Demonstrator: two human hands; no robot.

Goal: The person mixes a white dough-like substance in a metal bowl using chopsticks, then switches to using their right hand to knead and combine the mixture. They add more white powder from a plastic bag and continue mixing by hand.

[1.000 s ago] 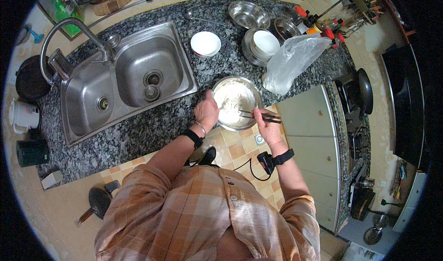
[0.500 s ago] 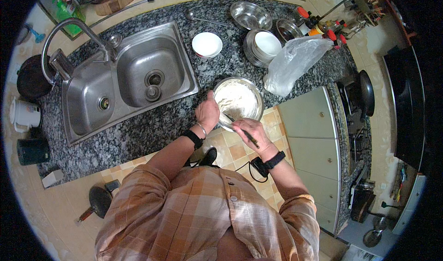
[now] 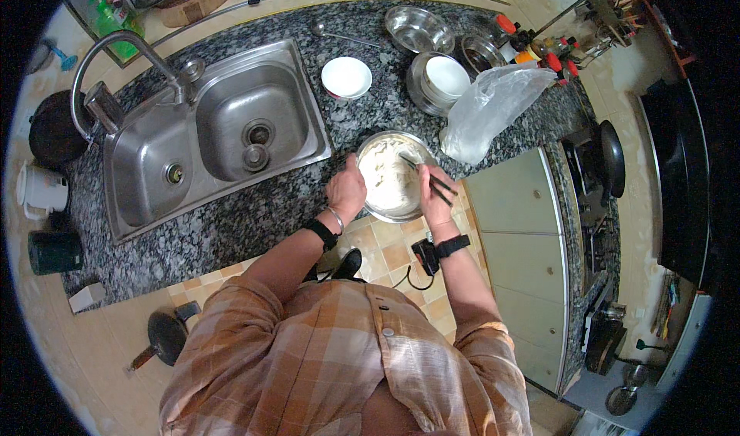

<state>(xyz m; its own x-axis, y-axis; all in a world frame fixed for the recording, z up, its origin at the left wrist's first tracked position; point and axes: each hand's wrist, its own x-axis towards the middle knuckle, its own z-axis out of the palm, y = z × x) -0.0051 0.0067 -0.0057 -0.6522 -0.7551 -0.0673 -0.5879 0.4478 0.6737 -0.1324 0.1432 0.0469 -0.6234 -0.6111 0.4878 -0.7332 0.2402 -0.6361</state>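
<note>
A round metal bowl (image 3: pixel 398 219) stands at the counter's front edge, with white flour (image 3: pixel 384 178) in it that looks partly clumped. My left hand (image 3: pixel 347 189) grips the bowl's left rim, thumb up along the side; its other fingers are mostly hidden. On the bowl's right side, my right hand (image 3: pixel 435 196) is closed around a pair of dark chopsticks (image 3: pixel 442 192). Their tips reach into the flour near the far right of the bowl. Right of the bowl lies a translucent plastic bag (image 3: pixel 493 112) with something whitish at its bottom.
A double steel sink (image 3: pixel 258 101) with a faucet (image 3: pixel 123 39) fills the counter's left. Beyond the bowl are a white bowl (image 3: pixel 346 77), a ladle (image 3: pixel 347 37), a steel basin (image 3: pixel 418 28) and stacked bowls (image 3: pixel 447 75). Bottles (image 3: pixel 532 49) stand at the far right corner.
My right hand has moved up and right around the bowl's rim. The chopsticks' tips have shifted from the near side of the flour to the far right. My left hand stays put.
</note>
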